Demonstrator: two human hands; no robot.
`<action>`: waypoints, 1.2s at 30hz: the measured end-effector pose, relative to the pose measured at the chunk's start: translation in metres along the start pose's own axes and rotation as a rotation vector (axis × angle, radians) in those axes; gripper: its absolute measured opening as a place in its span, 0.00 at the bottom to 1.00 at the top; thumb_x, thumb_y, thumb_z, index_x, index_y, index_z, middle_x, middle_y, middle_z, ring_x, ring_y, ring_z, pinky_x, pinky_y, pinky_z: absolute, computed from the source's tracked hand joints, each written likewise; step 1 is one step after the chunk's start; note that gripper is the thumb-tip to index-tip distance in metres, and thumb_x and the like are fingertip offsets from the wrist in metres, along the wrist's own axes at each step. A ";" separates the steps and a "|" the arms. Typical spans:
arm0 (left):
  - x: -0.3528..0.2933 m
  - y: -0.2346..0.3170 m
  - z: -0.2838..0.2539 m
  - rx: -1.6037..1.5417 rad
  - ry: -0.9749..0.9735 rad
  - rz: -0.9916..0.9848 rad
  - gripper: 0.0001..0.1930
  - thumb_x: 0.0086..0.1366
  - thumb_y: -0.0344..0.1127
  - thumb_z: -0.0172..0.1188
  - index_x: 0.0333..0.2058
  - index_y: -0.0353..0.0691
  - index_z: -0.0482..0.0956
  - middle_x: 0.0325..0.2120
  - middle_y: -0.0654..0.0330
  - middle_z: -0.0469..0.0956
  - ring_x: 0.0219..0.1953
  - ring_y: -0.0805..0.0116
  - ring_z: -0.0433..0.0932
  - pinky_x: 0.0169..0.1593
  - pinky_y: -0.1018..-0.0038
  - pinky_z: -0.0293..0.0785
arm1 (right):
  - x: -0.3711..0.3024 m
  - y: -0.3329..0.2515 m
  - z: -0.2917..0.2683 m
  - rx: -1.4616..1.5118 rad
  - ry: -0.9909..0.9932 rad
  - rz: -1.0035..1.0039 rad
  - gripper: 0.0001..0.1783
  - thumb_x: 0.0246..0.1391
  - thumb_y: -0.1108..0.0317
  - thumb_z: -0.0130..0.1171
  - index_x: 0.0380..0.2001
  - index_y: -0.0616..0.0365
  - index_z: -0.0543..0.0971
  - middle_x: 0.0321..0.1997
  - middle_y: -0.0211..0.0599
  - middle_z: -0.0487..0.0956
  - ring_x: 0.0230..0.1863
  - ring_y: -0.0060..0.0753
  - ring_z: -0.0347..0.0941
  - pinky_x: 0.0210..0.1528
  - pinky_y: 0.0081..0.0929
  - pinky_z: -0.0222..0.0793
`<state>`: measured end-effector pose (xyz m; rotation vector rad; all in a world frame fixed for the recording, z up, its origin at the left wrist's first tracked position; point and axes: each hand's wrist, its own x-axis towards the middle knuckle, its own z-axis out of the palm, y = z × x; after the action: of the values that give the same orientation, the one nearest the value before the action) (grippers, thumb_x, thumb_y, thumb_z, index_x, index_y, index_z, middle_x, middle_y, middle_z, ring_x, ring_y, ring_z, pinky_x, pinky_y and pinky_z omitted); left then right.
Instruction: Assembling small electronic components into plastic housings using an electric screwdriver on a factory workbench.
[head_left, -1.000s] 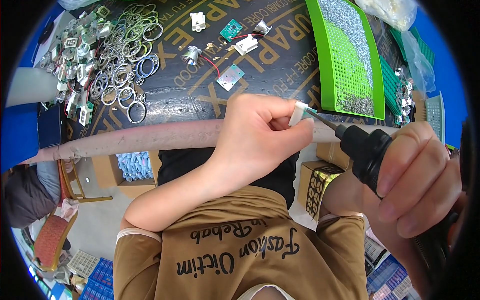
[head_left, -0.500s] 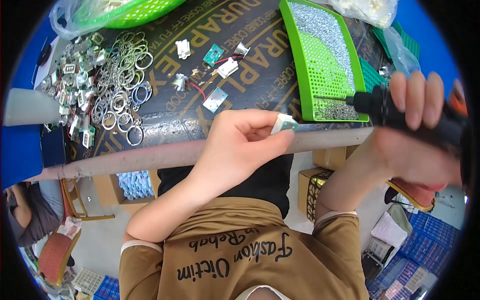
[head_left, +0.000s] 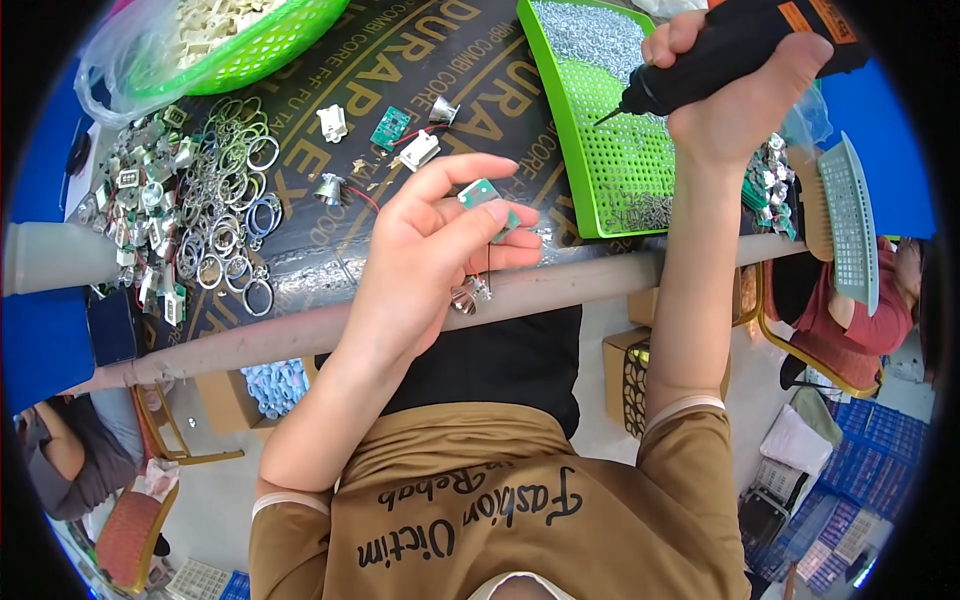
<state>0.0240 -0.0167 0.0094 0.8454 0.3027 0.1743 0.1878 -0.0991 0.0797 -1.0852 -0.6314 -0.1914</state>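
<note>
My left hand (head_left: 415,235) is raised over the table's near edge, thumb and fingers closed on a small green circuit board (head_left: 480,194). A silvery lamp cup (head_left: 466,297) hangs below that hand near a thin dark wire. In my right hand (head_left: 725,125) is a black electric screwdriver (head_left: 690,82), its bit pointing left above the green perforated tray (head_left: 570,150). Beyond my left hand lie a white plastic housing (head_left: 419,150), another white housing (head_left: 331,123), a green circuit board (head_left: 390,128) and two lamp cups, one being this cup (head_left: 330,188) with a red wire.
Key rings (head_left: 230,215) and assembled small lamps (head_left: 150,190) are heaped at the left. A green basket (head_left: 300,45) of white parts stands far left. Small screws (head_left: 640,212) lie in the tray. On the right, a pale green tray (head_left: 850,225) appears beside a co-worker's maroon sleeve (head_left: 870,320).
My right hand has swung the screwdriver up and away, over the tray. My left hand has shifted left and up, its board turned; a lamp cup now dangles below. A pale tray has appeared at right.
</note>
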 end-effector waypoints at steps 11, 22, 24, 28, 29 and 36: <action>0.000 -0.004 -0.001 0.050 -0.005 -0.018 0.15 0.61 0.31 0.47 0.46 0.30 0.68 0.35 0.48 0.74 0.33 0.66 0.77 0.38 0.73 0.77 | 0.000 0.007 -0.001 -0.043 -0.030 -0.051 0.30 0.50 0.36 0.42 0.30 0.57 0.66 0.22 0.29 0.64 0.12 0.19 0.64 0.10 0.15 0.62; -0.004 -0.004 -0.006 0.027 0.031 -0.015 0.13 0.62 0.31 0.47 0.43 0.29 0.70 0.33 0.49 0.75 0.32 0.65 0.77 0.37 0.73 0.77 | 0.010 0.007 -0.022 0.022 -0.275 -0.033 0.41 0.42 0.27 0.39 0.35 0.59 0.66 0.20 0.32 0.65 0.16 0.25 0.62 0.19 0.23 0.59; 0.001 -0.007 -0.002 0.008 -0.004 -0.031 0.13 0.62 0.30 0.47 0.42 0.29 0.70 0.33 0.50 0.75 0.32 0.65 0.77 0.37 0.73 0.77 | 0.022 -0.004 -0.052 0.354 -0.471 0.152 0.52 0.30 0.19 0.40 0.39 0.62 0.69 0.18 0.33 0.64 0.20 0.29 0.59 0.28 0.31 0.54; -0.001 -0.008 -0.002 0.024 0.000 -0.014 0.13 0.62 0.30 0.47 0.43 0.29 0.70 0.32 0.51 0.75 0.31 0.66 0.78 0.37 0.74 0.77 | -0.017 -0.042 -0.012 0.308 -0.171 0.068 0.42 0.38 0.27 0.42 0.39 0.59 0.69 0.17 0.28 0.60 0.17 0.23 0.55 0.25 0.27 0.53; -0.001 -0.008 -0.003 0.021 0.006 -0.017 0.13 0.62 0.30 0.47 0.43 0.29 0.70 0.32 0.51 0.75 0.31 0.66 0.78 0.37 0.74 0.77 | -0.030 -0.045 0.003 0.306 -0.175 0.076 0.42 0.39 0.27 0.42 0.39 0.59 0.69 0.17 0.28 0.60 0.17 0.23 0.55 0.25 0.27 0.53; -0.003 -0.006 -0.002 0.117 -0.002 -0.048 0.12 0.62 0.29 0.47 0.43 0.30 0.71 0.32 0.53 0.75 0.31 0.68 0.78 0.36 0.77 0.77 | -0.060 -0.049 0.039 0.295 -0.189 0.101 0.42 0.39 0.28 0.42 0.38 0.59 0.69 0.17 0.28 0.60 0.17 0.23 0.55 0.24 0.26 0.53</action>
<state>0.0210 -0.0198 0.0044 0.9527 0.3336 0.1117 0.1025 -0.0981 0.0956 -0.8522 -0.7460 0.0911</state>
